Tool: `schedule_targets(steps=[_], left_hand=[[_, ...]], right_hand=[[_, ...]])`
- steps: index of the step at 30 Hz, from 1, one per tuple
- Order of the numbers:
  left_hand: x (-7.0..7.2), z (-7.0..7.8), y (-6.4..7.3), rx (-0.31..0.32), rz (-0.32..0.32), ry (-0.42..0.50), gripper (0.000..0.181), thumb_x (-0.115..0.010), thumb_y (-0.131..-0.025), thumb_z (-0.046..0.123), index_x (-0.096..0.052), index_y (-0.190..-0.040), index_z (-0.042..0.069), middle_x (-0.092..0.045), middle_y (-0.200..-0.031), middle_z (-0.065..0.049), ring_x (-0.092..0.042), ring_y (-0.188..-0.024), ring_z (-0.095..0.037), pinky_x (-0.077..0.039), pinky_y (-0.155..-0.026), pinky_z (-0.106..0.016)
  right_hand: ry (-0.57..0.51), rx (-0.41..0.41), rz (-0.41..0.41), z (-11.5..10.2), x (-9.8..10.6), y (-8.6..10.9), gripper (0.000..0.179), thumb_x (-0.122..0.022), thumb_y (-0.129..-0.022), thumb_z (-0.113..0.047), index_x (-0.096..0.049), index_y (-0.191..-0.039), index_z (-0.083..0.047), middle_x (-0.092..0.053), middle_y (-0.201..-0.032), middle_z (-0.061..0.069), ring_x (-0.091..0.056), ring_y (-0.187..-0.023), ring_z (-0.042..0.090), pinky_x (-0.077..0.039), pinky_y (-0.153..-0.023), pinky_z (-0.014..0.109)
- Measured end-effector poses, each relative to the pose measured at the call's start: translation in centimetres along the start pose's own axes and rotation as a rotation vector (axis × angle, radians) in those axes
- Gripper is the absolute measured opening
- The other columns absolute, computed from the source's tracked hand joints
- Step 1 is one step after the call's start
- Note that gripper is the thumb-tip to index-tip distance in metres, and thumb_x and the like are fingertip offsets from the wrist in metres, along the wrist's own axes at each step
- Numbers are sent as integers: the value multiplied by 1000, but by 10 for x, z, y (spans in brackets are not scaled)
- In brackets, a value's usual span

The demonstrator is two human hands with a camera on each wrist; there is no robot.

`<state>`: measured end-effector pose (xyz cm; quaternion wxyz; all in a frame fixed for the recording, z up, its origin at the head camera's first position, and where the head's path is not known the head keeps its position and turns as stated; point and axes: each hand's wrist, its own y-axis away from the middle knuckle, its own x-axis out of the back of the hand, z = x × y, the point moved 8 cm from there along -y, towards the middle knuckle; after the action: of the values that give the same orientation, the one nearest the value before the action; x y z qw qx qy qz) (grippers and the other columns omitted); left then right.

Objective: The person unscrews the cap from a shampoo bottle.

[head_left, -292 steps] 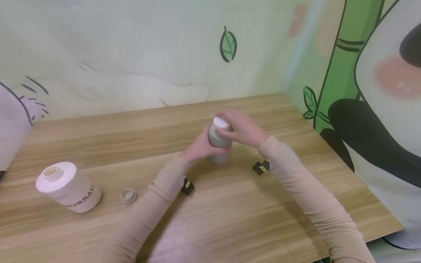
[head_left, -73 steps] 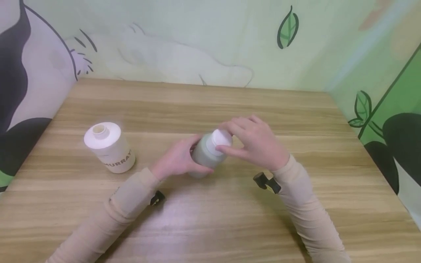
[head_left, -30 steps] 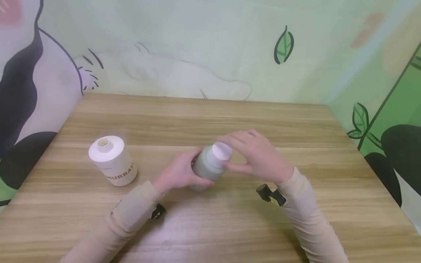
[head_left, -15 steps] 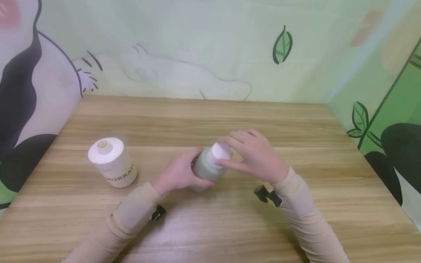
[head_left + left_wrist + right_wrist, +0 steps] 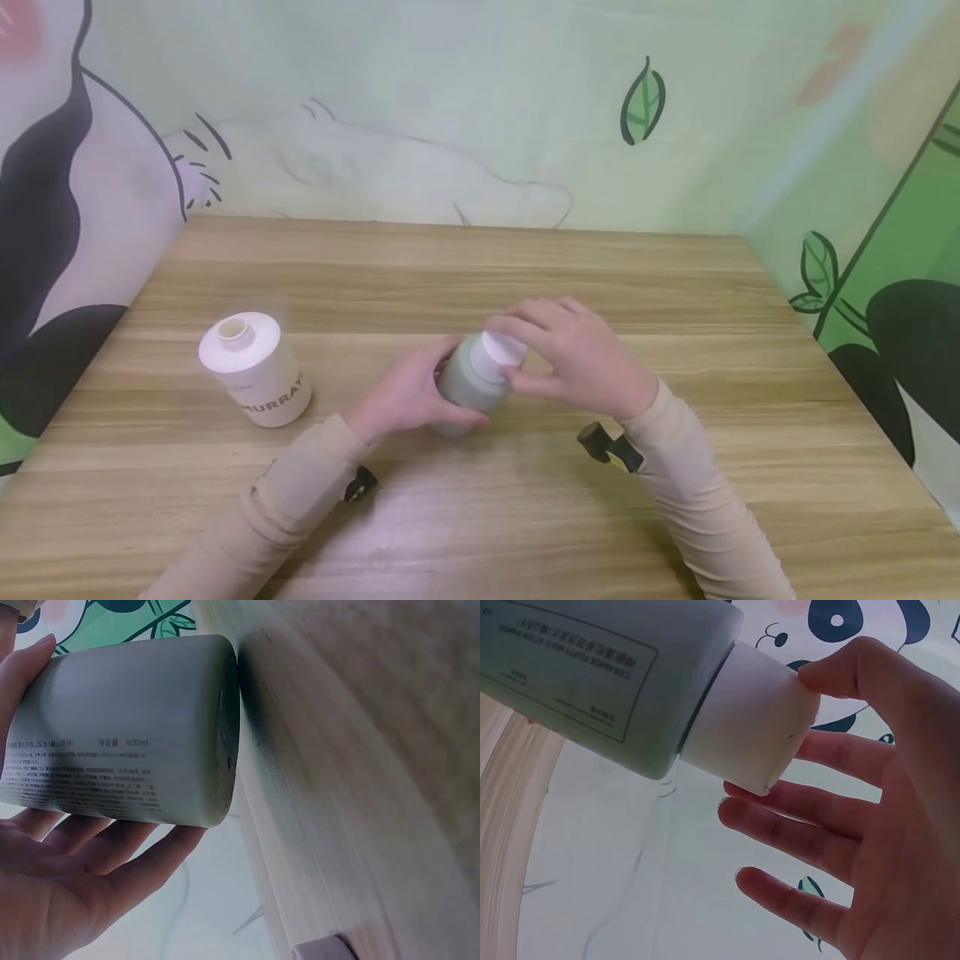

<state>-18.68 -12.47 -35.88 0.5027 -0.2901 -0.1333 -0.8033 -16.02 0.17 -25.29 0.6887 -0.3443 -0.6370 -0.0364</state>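
A grey-green shampoo bottle (image 5: 471, 385) with a white cap (image 5: 495, 354) leans toward the right above the table. My left hand (image 5: 408, 396) grips its body, thumb on the near side and fingers round the far side. In the left wrist view the bottle's base (image 5: 225, 735) appears just off the tabletop, and fine print covers its side. My right hand (image 5: 581, 358) pinches the cap between thumb and index finger. The right wrist view shows the cap (image 5: 742, 716) seated against the bottle's shoulder, with the other fingers (image 5: 787, 832) of that hand spread below it.
A white bottle (image 5: 258, 367) lettered "MURRAY" stands uncapped on the left of the wooden table (image 5: 465, 267). Black wrist devices (image 5: 611, 447) hang under both sleeves. A painted wall (image 5: 420, 100) rises behind the table's back edge.
Since the oldest frame the shampoo bottle has come nearer and tilted right, and my head view has turned. A loose ring-like cap is now out of sight. Lately my right fingers shift slightly on the cap.
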Motion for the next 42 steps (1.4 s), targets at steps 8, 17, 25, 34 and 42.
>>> schedule_targets(steps=[8, 17, 25, 34, 42], left_hand=[[0, -1, 0, -9, 6, -32, 81, -90, -63, 31, -51, -132, 13, -66, -121, -6, -63, -108, -22, -51, -94, -41], [1, 1, 1, -21, 12, -44, 79, -90, -63, 30, -52, -130, 13, -67, -118, -5, -65, -107, -22, -52, -92, -40], [0, 0, 0, -10, 8, -45, 80, -90, -63, 31, -51, -130, 13, -67, -119, -6, -64, -109, -23, -52, -93, -40], [-1, -1, 0, -4, 4, -41, 81, -90, -63, 32, -51, -131, 13, -66, -119, -5, -64, -107, -22, -52, -92, -40], [0, -1, 0, 0, 2, -39, 82, -90, -63, 32, -50, -132, 13, -66, -121, -6, -63, -108, -22, -52, -93, -41]], right_hand=[[-36, -127, -92, 8, -5, 2, 68, -67, -86, -46, -47, -141, -12, -65, -127, 5, -61, -117, 21, -49, -93, 44], [-15, -140, -26, 10, -3, 0, 53, -70, -85, -41, -60, -126, -9, -70, -114, 4, -65, -106, 20, -51, -86, 41], [-4, -119, 5, 9, -3, -1, 45, -69, -86, -39, -62, -120, -11, -70, -107, 3, -66, -100, 18, -51, -81, 38], [-5, -107, 23, 7, -2, -1, 43, -69, -86, -39, -64, -117, -10, -70, -103, 3, -65, -95, 17, -50, -77, 35], [-23, -34, 16, 1, -1, -1, 38, -67, -86, -31, -65, -119, -12, -68, -108, 2, -64, -97, 17, -50, -79, 37]])
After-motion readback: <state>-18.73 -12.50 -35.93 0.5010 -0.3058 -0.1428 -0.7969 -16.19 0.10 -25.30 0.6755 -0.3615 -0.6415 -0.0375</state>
